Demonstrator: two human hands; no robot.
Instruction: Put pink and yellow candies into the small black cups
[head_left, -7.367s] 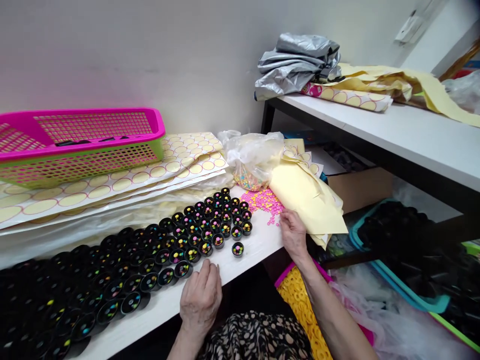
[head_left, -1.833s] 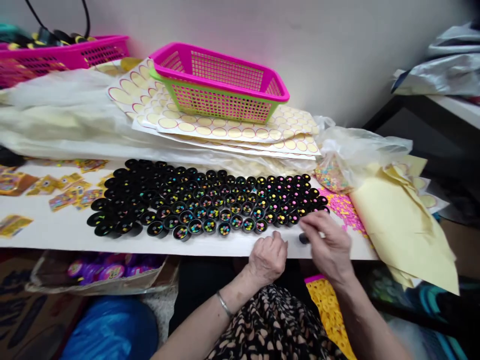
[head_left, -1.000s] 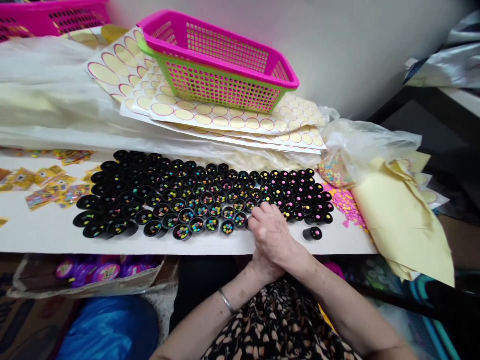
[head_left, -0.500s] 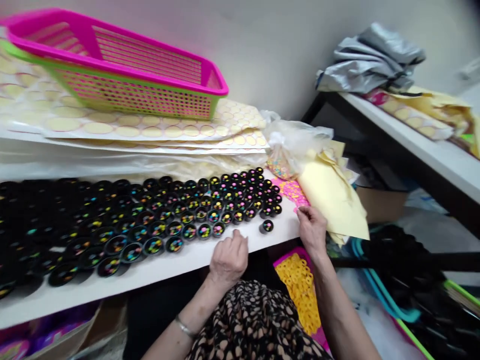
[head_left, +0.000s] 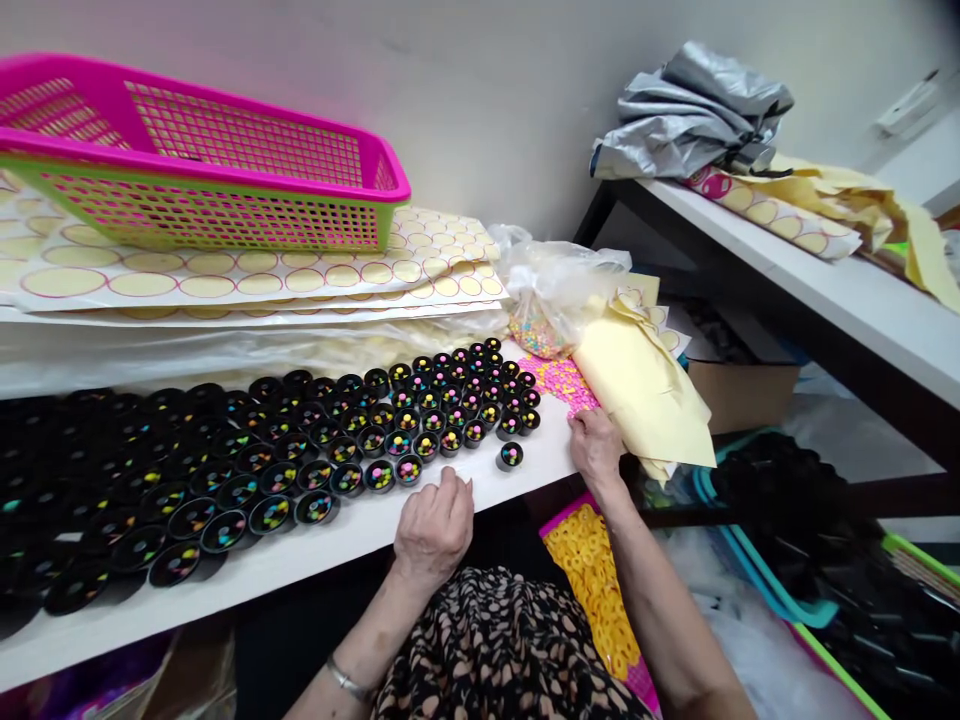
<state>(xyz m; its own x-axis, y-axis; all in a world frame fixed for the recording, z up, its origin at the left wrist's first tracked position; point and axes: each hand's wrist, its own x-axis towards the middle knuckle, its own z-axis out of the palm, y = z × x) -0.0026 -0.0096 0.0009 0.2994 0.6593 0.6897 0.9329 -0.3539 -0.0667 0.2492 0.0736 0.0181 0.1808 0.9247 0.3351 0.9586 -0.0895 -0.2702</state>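
Toward the back left of the white worktop [head_left: 551,445], a rectangular mesh basket [head_left: 225,213], pink above green, on cream-and-white paper sheets [head_left: 307,282] with red-ringed circles. In front, close rows of round black cups [head_left: 277,478] with small multicoloured pieces inside. By the front edge, left hand [head_left: 435,522], fingers curled under; hold impossible to tell. Farther right, lone black cup [head_left: 511,456], upright, apart from the rows. Near the right end, pile of small pink-and-yellow pieces [head_left: 561,381]; right hand [head_left: 597,446] at its near side, fingers bunched, contents hidden.
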